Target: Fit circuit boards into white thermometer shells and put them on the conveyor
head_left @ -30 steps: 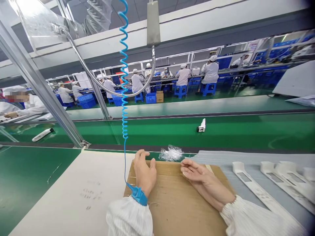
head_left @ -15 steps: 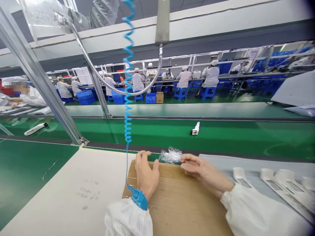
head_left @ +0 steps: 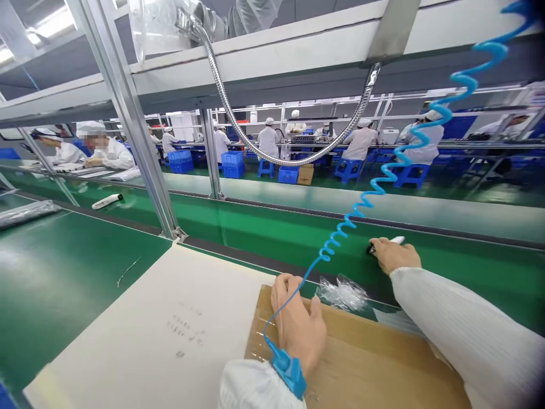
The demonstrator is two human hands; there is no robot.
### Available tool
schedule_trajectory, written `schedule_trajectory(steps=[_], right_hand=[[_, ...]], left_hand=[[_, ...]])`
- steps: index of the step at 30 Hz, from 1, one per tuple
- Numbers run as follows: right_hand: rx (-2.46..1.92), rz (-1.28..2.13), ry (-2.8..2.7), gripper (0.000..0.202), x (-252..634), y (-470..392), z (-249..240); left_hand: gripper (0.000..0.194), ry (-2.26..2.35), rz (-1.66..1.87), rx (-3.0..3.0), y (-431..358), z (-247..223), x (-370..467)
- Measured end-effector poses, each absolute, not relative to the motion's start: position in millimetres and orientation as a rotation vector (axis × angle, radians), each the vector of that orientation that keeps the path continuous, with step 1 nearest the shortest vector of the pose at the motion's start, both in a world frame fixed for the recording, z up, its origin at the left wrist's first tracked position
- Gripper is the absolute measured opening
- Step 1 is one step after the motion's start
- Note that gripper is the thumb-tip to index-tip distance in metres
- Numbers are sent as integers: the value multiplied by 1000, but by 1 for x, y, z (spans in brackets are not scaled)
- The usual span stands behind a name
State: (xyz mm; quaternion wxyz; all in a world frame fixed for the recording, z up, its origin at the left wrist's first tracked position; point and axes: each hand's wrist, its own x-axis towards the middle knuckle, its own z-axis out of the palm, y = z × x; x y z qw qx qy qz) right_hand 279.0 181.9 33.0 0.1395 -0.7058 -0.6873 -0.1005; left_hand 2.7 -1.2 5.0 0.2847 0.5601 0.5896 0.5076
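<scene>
My left hand (head_left: 300, 326), with a blue wrist strap (head_left: 289, 372) and its coiled cord, rests on the far left part of a brown cardboard piece (head_left: 374, 363); its fingers are apart and nothing shows in them. Over the green belt (head_left: 264, 230), my right hand (head_left: 395, 255) is closed round a white part with a black end (head_left: 398, 240). Crumpled clear plastic (head_left: 343, 293) lies between the two hands, at the cardboard's far edge.
White paper with faint writing (head_left: 162, 324) lies left of the cardboard. A metal post (head_left: 128, 119) stands behind it. Another white part (head_left: 107, 201) is on the belt at left. A metal hose (head_left: 255, 150) hangs ahead. Several people in white sit beyond.
My right hand has moved from above the cardboard out to the belt and taken hold of the white part. My left hand stays on the cardboard. The view has turned left.
</scene>
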Motion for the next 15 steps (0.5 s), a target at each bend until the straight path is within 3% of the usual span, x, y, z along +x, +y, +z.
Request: schedule_trajectory(steps=[4, 7, 11, 15], right_hand=[[-1937, -335, -2066, 26, 267, 169, 57], [-1803, -225, -1947, 43, 248, 133, 90], [-1477, 513, -1535, 66, 205, 58, 111], [-1309, 1028, -1351, 63, 169, -3, 83]], left_hand=[[30, 1543, 1381, 1523, 2, 1, 2], [29, 1468, 1455, 1567, 1, 1, 2], [33, 1265, 1495, 1577, -7, 13, 6], [43, 969, 1247, 1495, -18, 21, 11]])
